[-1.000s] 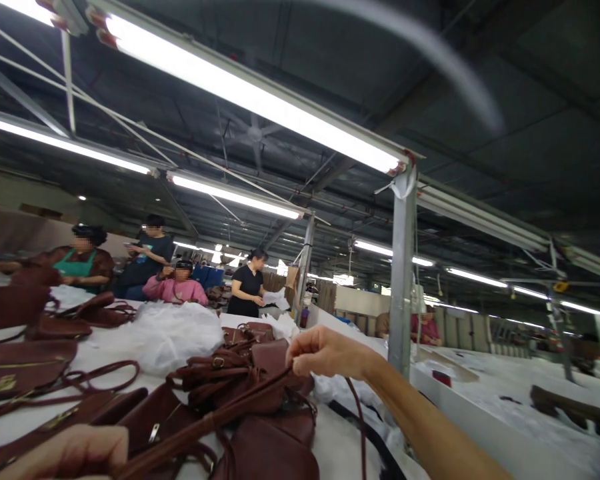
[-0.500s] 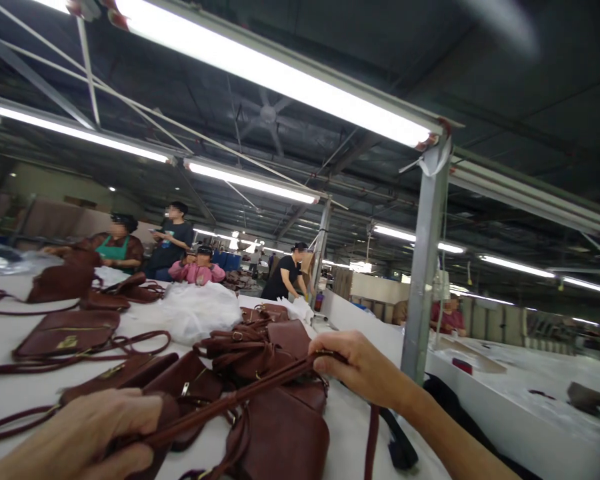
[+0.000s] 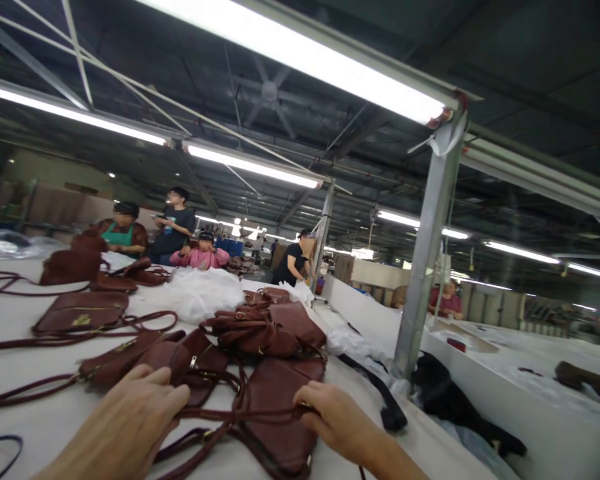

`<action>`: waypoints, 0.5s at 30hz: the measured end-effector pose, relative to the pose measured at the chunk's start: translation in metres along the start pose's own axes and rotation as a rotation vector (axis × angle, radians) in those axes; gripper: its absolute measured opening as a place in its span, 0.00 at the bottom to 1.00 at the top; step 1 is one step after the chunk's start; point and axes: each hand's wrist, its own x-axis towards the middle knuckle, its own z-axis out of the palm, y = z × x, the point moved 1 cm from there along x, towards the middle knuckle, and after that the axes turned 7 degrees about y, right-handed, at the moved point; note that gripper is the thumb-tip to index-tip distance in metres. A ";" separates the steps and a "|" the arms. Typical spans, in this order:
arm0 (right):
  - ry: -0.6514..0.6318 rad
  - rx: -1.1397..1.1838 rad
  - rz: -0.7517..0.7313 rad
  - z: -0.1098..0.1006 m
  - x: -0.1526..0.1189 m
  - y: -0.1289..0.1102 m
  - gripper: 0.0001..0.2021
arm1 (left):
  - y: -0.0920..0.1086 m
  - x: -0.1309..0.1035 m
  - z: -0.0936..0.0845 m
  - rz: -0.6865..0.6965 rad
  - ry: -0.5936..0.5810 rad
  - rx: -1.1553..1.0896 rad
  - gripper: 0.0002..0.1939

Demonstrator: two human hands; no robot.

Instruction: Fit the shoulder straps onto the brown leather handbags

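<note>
Brown leather bags lie in a row and a heap on the white table (image 3: 15, 427). My left hand (image 3: 125, 420) is at the lower left, fingers curled on a brown strap (image 3: 230, 415) beside a rounded brown bag (image 3: 165, 360). The strap runs across to my right hand (image 3: 330, 417), which pinches it near a small metal fitting. Under and behind the strap lies a large flat brown bag (image 3: 285, 400). The fingertips of my left hand are partly hidden.
A white plastic heap (image 3: 200, 293) sits behind the bags. To the right are a black strap (image 3: 380, 393), a metal post (image 3: 425, 267) and a low white partition (image 3: 480, 393). Several people are farther back, one in a green apron (image 3: 117, 235).
My right hand has moved down and slightly left, bringing the strap lower and nearly level. My left hand has shifted right and up. The view has tilted slightly.
</note>
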 end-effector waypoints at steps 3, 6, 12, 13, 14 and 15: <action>-0.072 0.105 0.097 0.026 0.006 -0.028 0.45 | 0.027 0.017 -0.014 -0.025 -0.131 0.030 0.15; 0.029 0.221 -0.016 0.052 0.025 -0.072 0.51 | 0.043 0.029 -0.017 -0.002 -0.236 0.047 0.16; -0.031 0.038 -0.064 0.077 0.046 -0.086 0.11 | 0.032 0.030 -0.024 0.026 -0.253 0.097 0.14; -0.034 0.046 -0.059 0.075 0.043 -0.077 0.11 | 0.026 0.029 -0.026 0.016 -0.262 0.106 0.14; -0.040 0.068 -0.054 0.073 0.039 -0.068 0.11 | 0.019 0.027 -0.027 0.007 -0.267 0.112 0.14; -0.055 0.091 -0.055 0.071 0.034 -0.059 0.10 | 0.011 0.026 -0.028 0.005 -0.272 0.109 0.13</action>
